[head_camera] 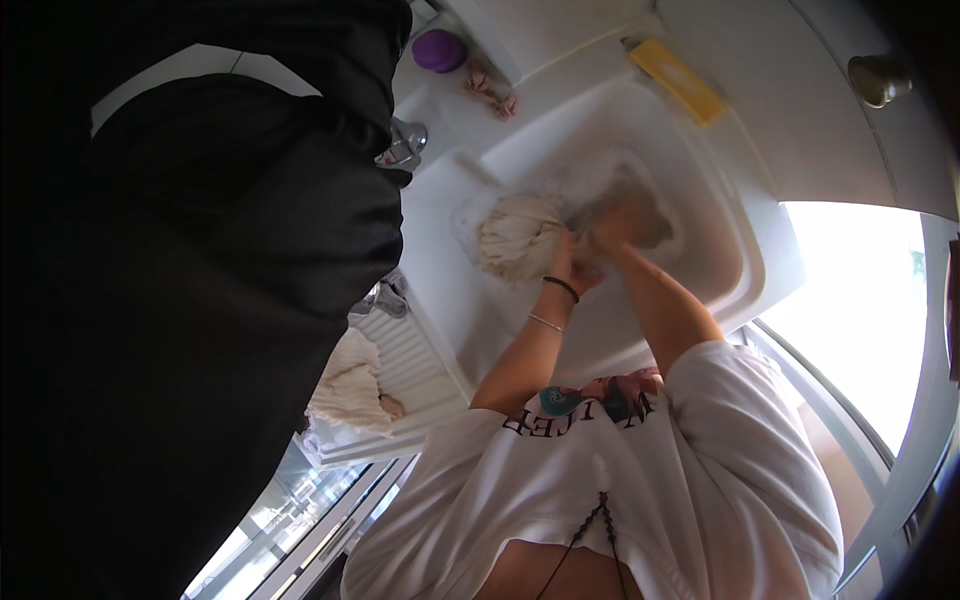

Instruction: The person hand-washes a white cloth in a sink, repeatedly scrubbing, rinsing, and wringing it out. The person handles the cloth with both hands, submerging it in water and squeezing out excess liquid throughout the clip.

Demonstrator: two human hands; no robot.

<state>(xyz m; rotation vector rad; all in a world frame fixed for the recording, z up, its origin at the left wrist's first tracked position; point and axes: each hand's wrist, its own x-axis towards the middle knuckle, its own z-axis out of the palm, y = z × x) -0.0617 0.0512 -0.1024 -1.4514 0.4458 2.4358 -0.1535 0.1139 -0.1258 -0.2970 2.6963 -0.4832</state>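
A white sink basin (pixel 480 315) holds sudsy water and a bunched wet cream cloth (pixel 517 232). My left hand (pixel 570 259), with a dark bracelet and a thin light band at the wrist, grips the right edge of the cloth. Just to the right, my right hand (pixel 619 223) is blurred by motion at the water's surface. Its fingers are indistinct, and a brownish patch (pixel 654 214) ringed by foam surrounds them. Whether that patch is cloth or water cannot be made out.
Black fabric (pixel 247 247) hangs large on the left, partly covering the chrome faucet (pixel 409 139). A yellow block (pixel 679 81) rests on the far rim. Behind the basin lie a purple round object (pixel 439 51) and crumpled pinkish cloth (pixel 491 96). Another cream cloth (pixel 349 382) lies on the ribbed drainboard (pixel 424 367).
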